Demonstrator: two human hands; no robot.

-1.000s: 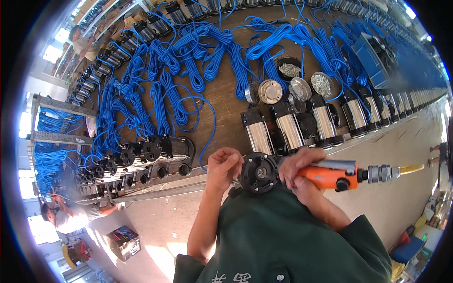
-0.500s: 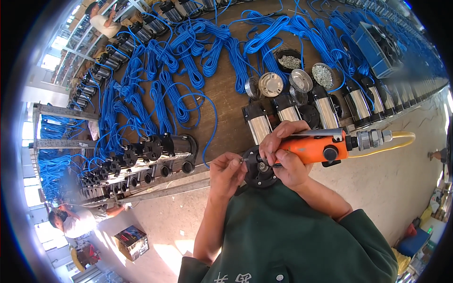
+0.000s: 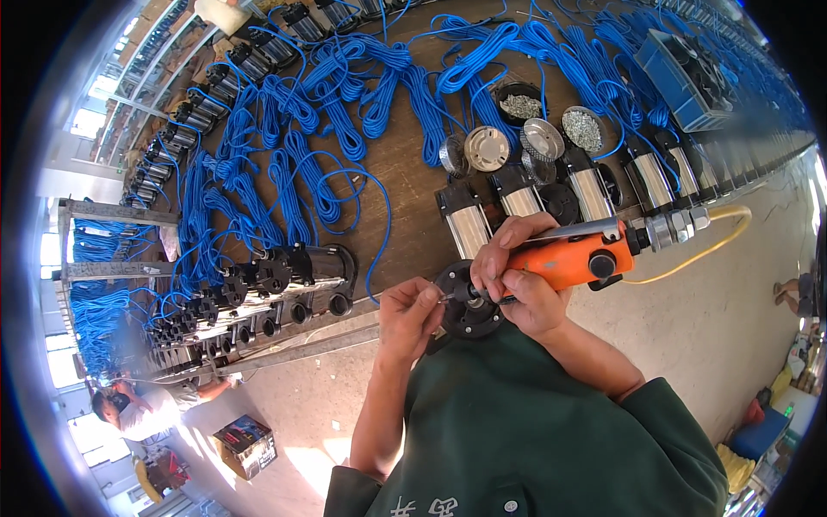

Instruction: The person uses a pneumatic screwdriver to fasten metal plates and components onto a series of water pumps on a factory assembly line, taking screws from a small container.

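Note:
My right hand (image 3: 521,280) is wrapped round the front of an orange air screwdriver (image 3: 564,261), which has a metal lever along its top. The tool lies nearly level, its front end toward my left hand (image 3: 409,317). Thumb and fingers of that hand pinch a small screw (image 3: 447,298), mostly hidden by the fingertips. Right below both hands, close to my body, is a round black flange (image 3: 472,327) with bolts in its face. Beyond it stands a silver motor body (image 3: 468,226) with a black end.
Metal dishes of small screws (image 3: 582,129) and a silver round cover (image 3: 487,149) sit past the motors. Coiled blue cables (image 3: 345,125) cover much of the table (image 3: 405,202). Pumps (image 3: 301,267) line the left edge. A yellow hose (image 3: 732,233) trails from the screwdriver. Another person (image 3: 142,414) is at far left.
The view has shifted slightly. Both hands keep their grips, with the screwdriver and screw held nearly the same above the flange. The person at the upper left has moved mostly out of view.

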